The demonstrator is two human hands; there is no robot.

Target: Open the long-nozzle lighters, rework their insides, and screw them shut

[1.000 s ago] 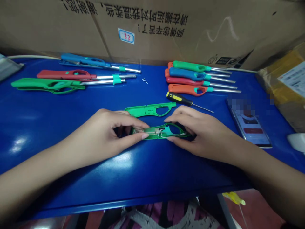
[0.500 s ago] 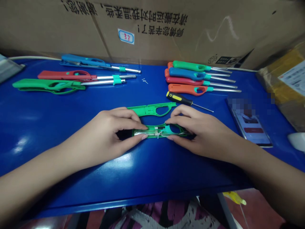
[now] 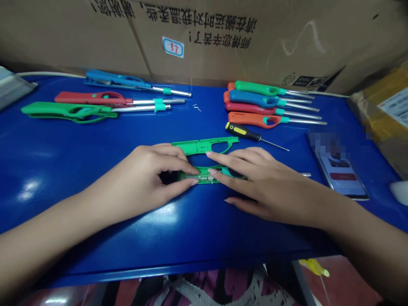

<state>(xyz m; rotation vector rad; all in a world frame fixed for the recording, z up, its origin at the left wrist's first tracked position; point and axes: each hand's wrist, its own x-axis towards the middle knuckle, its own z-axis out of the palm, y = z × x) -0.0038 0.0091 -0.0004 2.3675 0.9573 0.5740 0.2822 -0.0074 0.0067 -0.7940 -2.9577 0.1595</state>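
An opened green lighter (image 3: 204,178) lies flat in front of me, its clear fuel tank and inner parts showing. My left hand (image 3: 161,174) pinches its rear end between thumb and fingers. Over the front part spreads my right hand (image 3: 255,178), fingers apart, the fingertips touching or just above the inner parts; the palm hides the trigger area. A metal tube tip (image 3: 306,174) shows beyond the right hand. Just behind lies the loose green half shell (image 3: 194,147), with my right index fingertip over its near edge.
Three partly opened lighters (image 3: 92,98) lie at the back left, several closed lighters (image 3: 255,119) at the back right. Tiny screws (image 3: 196,107) sit between them. A screwdriver (image 3: 244,131), a phone (image 3: 339,165) and cardboard boxes (image 3: 216,59) surround the blue table (image 3: 134,242).
My right hand has let go of the lighter's front part and opened, its fingers stretching left over the inner parts and the loose shell. The left hand keeps its grip. The view has shifted slightly.
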